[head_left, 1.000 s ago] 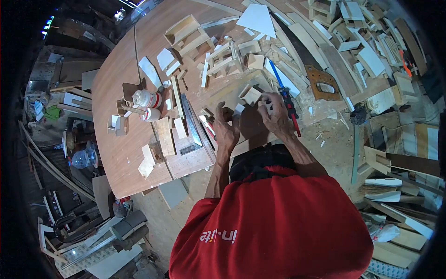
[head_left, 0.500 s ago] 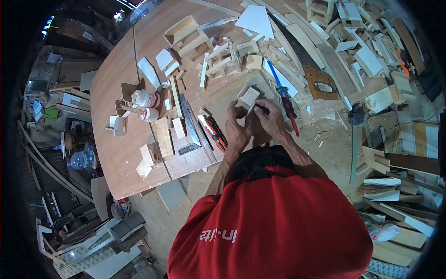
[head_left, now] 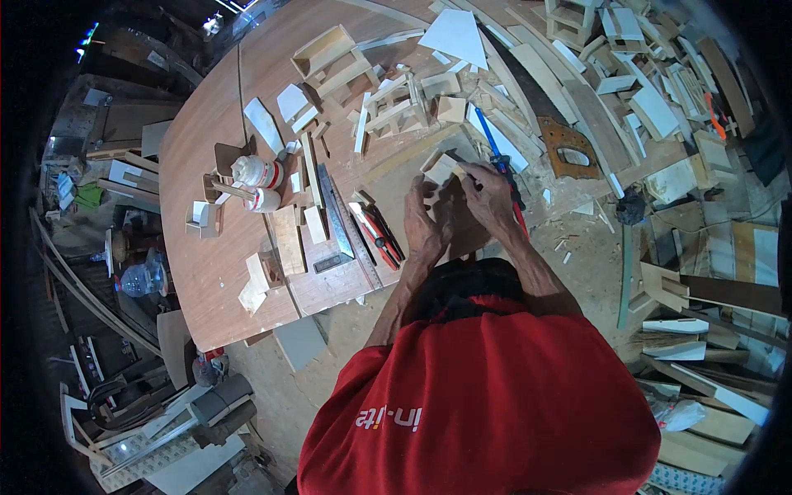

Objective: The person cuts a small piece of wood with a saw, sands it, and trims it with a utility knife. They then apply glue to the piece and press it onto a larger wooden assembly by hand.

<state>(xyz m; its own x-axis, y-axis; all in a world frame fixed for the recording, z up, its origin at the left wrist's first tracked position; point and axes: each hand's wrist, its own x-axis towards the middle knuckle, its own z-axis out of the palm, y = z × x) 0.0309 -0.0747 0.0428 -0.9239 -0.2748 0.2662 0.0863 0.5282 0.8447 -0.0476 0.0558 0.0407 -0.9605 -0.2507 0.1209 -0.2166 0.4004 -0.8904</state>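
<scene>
A small pale wooden piece with a white face (head_left: 443, 168) is at the near end of the board (head_left: 396, 175), between my two hands. My left hand (head_left: 425, 224) has its fingertips against the piece's left side. My right hand (head_left: 488, 198) is closed on its right edge, with the thumb bent inward. The undersides of the fingers are partly hidden. Left of my left hand lie a red-handled cutter (head_left: 381, 241) and a metal try square (head_left: 336, 219). A blue and red bar clamp (head_left: 500, 157) lies just beyond my right hand.
Two white glue bottles (head_left: 257, 173) stand on the table's left side. A handsaw with a wooden handle (head_left: 569, 148) lies to the right. Small wooden frames (head_left: 396, 107) and offcuts cover the far side, and more scrap wood (head_left: 660, 107) is piled at right.
My right hand has moved up and slightly right, onto the edge of the wooden piece. The thin strip seen between my fingers earlier no longer shows separately. My left hand has shifted slightly.
</scene>
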